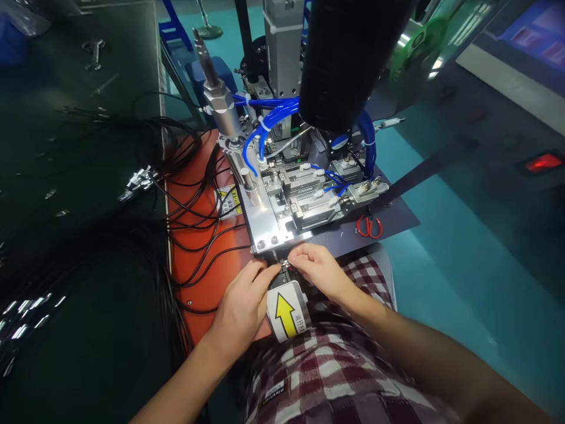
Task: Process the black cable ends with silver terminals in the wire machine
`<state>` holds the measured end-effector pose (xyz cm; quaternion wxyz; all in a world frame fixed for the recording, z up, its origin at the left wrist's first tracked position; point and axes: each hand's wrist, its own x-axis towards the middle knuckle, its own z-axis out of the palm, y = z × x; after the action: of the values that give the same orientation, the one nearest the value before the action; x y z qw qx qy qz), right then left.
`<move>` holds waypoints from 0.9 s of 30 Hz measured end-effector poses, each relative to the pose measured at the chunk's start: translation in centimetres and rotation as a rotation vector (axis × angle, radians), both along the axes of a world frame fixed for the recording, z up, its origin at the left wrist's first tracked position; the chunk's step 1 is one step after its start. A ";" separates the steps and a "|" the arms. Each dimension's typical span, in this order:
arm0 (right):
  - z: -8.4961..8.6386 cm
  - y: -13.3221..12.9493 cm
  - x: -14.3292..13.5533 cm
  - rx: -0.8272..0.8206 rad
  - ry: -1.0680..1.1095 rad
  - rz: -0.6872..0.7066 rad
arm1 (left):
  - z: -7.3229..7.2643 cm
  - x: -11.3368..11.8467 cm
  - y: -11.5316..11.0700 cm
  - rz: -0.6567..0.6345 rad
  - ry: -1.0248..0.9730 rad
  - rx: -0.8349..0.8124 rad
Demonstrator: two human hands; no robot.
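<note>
Both hands meet at the near edge of a metal machine [265, 221], above a track bearing a white label with a yellow arrow [286, 315]. A small shiny metal piece [285, 264] lies between my fingertips; its exact kind is too small to make out. My left hand [245, 297] is closed, thumb and forefinger pinched at the left side of this piece. From the right, my right hand [320, 268] pinches at its other side with curled fingers. Black cables [212, 256] run over the orange plate [198, 282] left of the machine.
Red-handled scissors [369, 227] lie on the dark plate at the right. Blue air tubes [278, 112] arch over the machine, and a large black cylinder [353, 59] hangs above. Cable ends with metal plugs [139, 181] lie on the dark table at the left.
</note>
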<state>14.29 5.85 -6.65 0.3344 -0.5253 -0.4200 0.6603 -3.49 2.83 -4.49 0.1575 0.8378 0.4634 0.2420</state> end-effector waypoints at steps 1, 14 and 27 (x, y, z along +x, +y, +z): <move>0.2 0.2 -0.1 -0.059 0.031 -0.008 | 0.0 0.0 0.0 0.002 0.002 -0.002; 0.3 -1.0 0.6 -0.239 0.159 -0.107 | 0.0 -0.1 0.1 -0.006 0.005 -0.028; 1.0 -2.2 0.4 0.546 -0.614 -0.002 | -0.2 -0.3 0.2 -0.009 0.007 -0.025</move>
<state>14.71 3.66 -5.65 0.3211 -0.5903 -0.6596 0.3367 -3.74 2.98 -4.66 0.1675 0.8387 0.4632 0.2325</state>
